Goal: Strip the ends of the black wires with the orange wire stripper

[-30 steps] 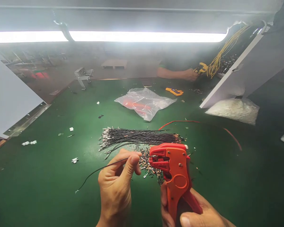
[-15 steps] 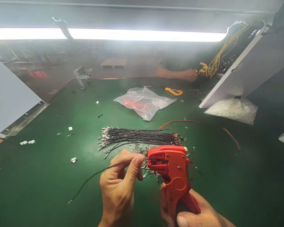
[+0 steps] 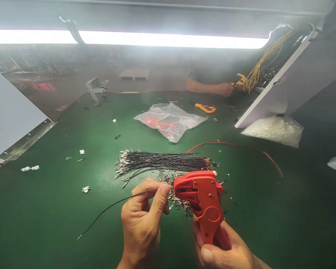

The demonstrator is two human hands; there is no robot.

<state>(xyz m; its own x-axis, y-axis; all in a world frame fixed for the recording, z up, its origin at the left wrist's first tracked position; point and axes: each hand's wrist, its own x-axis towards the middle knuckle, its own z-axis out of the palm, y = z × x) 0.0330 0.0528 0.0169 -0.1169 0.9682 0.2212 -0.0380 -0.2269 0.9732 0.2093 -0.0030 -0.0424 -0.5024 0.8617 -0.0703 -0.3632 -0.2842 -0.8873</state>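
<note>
Lower centre: left hand [image 3: 142, 218] pinches black wire [image 3: 114, 203], judged light and bendy, best held near its end; right hand [image 3: 231, 254] grips red stripper [image 3: 211, 211] by its handles.

Above the green table [image 3: 56, 216], a bright tube light [image 3: 170, 39] runs beneath a grey overhead panel [image 3: 156, 18]. A left white board [image 3: 14, 116] and a right white board [image 3: 305, 74] flank the table. Beyond its far edge, a pale pallet [image 3: 133, 73] sits on the dim floor [image 3: 162, 83].

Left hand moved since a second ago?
Yes: the left hand has shifted a little to the right, judged against the black wire bundle lying beyond it.
</note>
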